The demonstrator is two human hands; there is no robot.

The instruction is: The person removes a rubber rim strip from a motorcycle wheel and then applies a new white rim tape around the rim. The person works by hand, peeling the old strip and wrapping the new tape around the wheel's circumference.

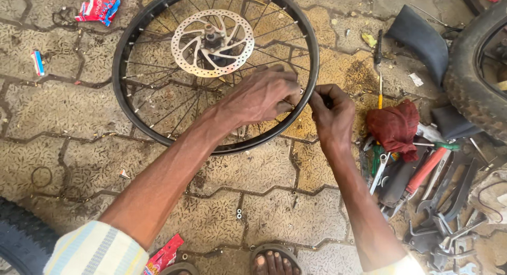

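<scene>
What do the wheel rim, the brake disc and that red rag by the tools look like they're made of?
Wheel rim: looks like black-coated metal, thin and rigid with a dull sheen. Brake disc: bare silvery metal, probably steel, flat with cut-out slots and holes. Red rag: soft woven cloth, crumpled into folds, matte dark red.

Ground: interlocking paving blocks, tan-brown, textured, stained dark along the joints. Flat daylight, soft shadows. Litter: 1 red wrapper top left, another wrapper at bottom edge. Right side: heap of hand tools, a dark red rag, a screwdriver, a knobby tyre. Another tyre bottom left.
</scene>
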